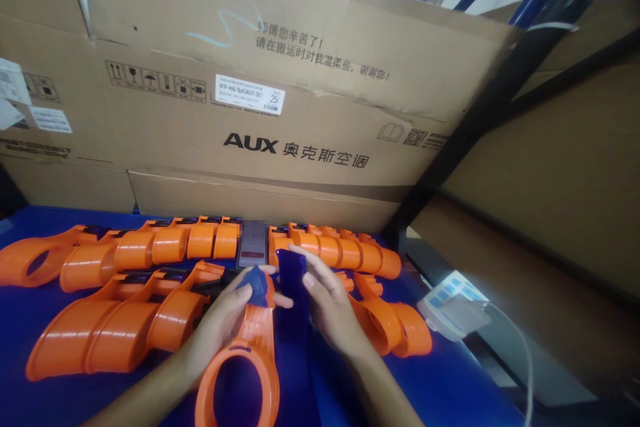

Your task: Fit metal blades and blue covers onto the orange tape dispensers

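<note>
My left hand is closed around the head of an orange tape dispenser. Its round ring hangs down toward me, and my thumb rests on a blue piece at its top. Just to the right, my right hand pinches a dark blue flat strip between thumb and fingers, holding it upright beside the dispenser head. The strip's lower end blends into the blue tabletop, so I cannot tell where it stops.
Rows of orange tape dispensers lie left and right on the table. A phone stands at the back middle. A large cardboard box forms the back wall. At right are a dark rack post and a white device with a cable.
</note>
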`<state>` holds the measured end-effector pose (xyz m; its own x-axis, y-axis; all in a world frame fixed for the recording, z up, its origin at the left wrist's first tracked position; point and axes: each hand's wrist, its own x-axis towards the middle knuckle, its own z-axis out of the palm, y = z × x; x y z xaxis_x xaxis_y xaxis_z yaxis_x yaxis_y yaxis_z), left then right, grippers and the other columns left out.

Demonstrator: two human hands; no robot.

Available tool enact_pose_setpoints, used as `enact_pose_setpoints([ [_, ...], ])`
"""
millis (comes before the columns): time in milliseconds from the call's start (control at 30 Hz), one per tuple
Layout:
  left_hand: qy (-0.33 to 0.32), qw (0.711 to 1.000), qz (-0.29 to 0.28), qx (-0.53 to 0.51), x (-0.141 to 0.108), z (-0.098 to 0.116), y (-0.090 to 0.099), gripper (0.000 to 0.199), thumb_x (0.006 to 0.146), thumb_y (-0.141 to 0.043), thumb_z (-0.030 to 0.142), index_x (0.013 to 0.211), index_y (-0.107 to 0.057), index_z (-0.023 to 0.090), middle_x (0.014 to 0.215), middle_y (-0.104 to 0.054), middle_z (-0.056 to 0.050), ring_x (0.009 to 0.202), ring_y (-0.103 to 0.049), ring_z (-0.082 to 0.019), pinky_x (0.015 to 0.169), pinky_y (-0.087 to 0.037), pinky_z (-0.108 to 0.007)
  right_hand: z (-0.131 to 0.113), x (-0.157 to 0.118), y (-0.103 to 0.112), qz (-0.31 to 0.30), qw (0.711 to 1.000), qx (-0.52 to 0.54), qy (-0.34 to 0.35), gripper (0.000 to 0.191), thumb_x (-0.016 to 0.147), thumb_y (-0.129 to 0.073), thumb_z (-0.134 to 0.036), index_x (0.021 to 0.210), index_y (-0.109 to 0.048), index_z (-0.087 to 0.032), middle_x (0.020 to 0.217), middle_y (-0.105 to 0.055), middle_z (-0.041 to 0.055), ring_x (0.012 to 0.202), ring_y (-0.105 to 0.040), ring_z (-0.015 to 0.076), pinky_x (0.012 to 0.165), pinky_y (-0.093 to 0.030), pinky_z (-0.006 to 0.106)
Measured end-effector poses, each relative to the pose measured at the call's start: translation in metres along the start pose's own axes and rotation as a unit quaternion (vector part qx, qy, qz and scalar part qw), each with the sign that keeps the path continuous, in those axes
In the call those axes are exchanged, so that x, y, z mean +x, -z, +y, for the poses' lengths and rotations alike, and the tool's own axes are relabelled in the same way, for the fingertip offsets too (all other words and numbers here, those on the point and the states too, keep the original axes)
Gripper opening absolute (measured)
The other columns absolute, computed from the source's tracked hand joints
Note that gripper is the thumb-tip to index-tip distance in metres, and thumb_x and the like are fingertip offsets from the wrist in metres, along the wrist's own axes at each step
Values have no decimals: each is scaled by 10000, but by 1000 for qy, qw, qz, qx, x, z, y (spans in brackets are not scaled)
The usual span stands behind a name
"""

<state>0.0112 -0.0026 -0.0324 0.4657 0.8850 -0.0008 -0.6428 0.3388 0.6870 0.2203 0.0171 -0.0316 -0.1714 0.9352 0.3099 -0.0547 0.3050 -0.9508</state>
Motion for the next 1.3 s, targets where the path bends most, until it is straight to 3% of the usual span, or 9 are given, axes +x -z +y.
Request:
enact_pose_setpoints([
  [133,-22,999,30,12,4,-3,0,340,947,-704,394,1234,-724,212,1183,-808,-113,1244,-686,-344,1100,-474,-454,-4,0,2,49,997,-62,8,481,1041,-550,-520,1403,-693,-238,975,-808,73,844,-757,247,847,-633,420],
  [267,-71,993,70,56,9,-5,8,373,903,-776,328,1261,-688,270,1252,-771,-55,1272,-651,-297,1115,-451,-407,-13,-3,1,27,990,-128,62,370,969,-718,-445,1299,-759,-283,1298,-767,86,1198,-713,304,1085,-552,507],
  [333,-104,986,96,85,11,-4,10,437,866,-814,296,1279,-671,281,1309,-737,-42,1315,-608,-284,1127,-435,-384,-15,-4,-1,9,988,-128,87,351,961,-738,-430,1285,-764,-297,1358,-744,81,1284,-677,314,1155,-501,539],
  [433,-129,979,109,118,10,-2,9,496,833,-841,269,1292,-657,291,1359,-705,-37,1361,-561,-282,1115,-442,-359,-15,-5,-4,-8,986,-125,106,357,966,-740,-424,1304,-755,-311,1345,-752,80,1281,-686,310,1158,-507,542],
  [800,-147,975,76,147,6,0,5,541,823,-861,236,1309,-643,330,1319,-694,-36,1256,-627,-262,963,-546,-299,-15,-3,-4,-22,980,-155,119,328,959,-754,-376,1279,-761,-309,1321,-761,82,1250,-704,298,1139,-530,537],
  [1067,-184,971,40,149,-1,5,-4,584,810,-861,216,1341,-639,320,1390,-659,-63,1307,-603,-302,1081,-511,-370,-15,-5,-2,-46,978,-170,116,475,964,-743,-409,1417,-651,-300,1407,-714,92,1326,-660,310,1170,-497,529],
  [1300,-207,962,78,161,-6,-4,1,688,762,-890,273,1387,-607,329,1458,-628,-68,1399,-537,-350,1115,-471,-393,-17,-6,-4,-64,954,-242,164,604,928,-755,-508,1466,-588,-288,1392,-715,107,1287,-678,337,1120,-529,508],
])
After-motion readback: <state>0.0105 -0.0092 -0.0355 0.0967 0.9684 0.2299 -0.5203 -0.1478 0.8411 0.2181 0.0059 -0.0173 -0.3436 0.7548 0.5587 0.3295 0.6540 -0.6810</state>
